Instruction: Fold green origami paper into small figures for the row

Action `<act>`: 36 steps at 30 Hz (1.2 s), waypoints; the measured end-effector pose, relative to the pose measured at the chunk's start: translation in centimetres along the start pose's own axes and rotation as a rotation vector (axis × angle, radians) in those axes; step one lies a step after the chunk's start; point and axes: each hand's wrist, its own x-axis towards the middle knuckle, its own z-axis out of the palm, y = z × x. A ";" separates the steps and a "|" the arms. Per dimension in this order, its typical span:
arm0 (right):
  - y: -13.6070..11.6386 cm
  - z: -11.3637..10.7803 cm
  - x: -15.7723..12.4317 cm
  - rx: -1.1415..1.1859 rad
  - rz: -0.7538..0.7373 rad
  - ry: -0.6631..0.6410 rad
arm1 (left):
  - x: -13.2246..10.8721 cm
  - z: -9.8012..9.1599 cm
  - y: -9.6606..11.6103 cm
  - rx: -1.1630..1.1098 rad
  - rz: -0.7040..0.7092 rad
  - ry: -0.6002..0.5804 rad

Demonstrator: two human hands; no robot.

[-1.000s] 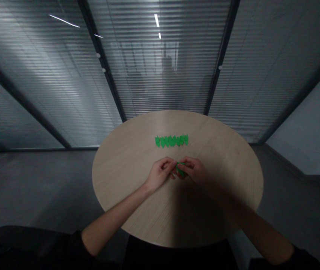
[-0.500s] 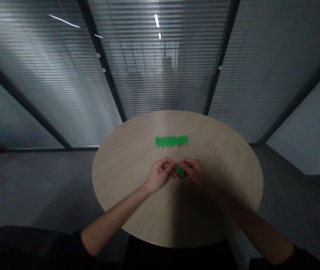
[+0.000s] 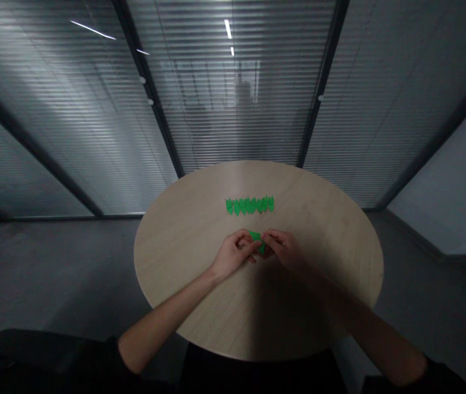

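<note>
A small piece of green paper (image 3: 255, 236) is held between my two hands over the middle of the table. My left hand (image 3: 233, 253) pinches its left side, with the thumb lying across the front. From the other side, my right hand (image 3: 284, 249) grips its right edge between thumb and fingers. The fingers cover part of the paper, so its full shape is hidden. Just beyond my hands lies a row of several small green folded paper pieces (image 3: 250, 206), set close side by side with pointed ends.
The round wooden table (image 3: 184, 230) has a pale top, and my shadow falls on its near right part. Behind it stand glass partitions with blinds (image 3: 241, 126) and dark frames. Grey floor (image 3: 73, 268) surrounds the table.
The green paper has turned in my fingers: it now shows above the left thumb, where before it hung lower between the hands. The row of pieces is unchanged.
</note>
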 end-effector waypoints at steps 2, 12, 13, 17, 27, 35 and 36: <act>-0.1 0.0 0.0 -0.043 -0.012 0.017 | 0.0 0.0 -0.3 0.016 0.016 -0.003; -0.1 -0.1 0.2 -0.022 -0.020 0.097 | -0.2 0.2 -0.5 0.033 -0.005 -0.115; -0.1 -0.1 0.2 -0.005 -0.015 0.091 | -0.2 0.2 -0.5 0.035 -0.010 -0.133; -0.1 0.0 0.3 0.025 0.025 0.070 | -0.2 0.0 -0.5 0.021 -0.020 -0.151; -0.5 0.2 0.0 0.011 -0.027 0.095 | -0.4 0.1 -0.6 0.038 -0.107 -0.265; -0.4 0.3 0.0 0.000 -0.012 0.108 | -0.5 0.2 -0.4 0.008 -0.133 -0.311; -0.5 0.3 0.0 -0.002 -0.009 0.098 | -0.5 0.2 -0.4 0.012 -0.132 -0.312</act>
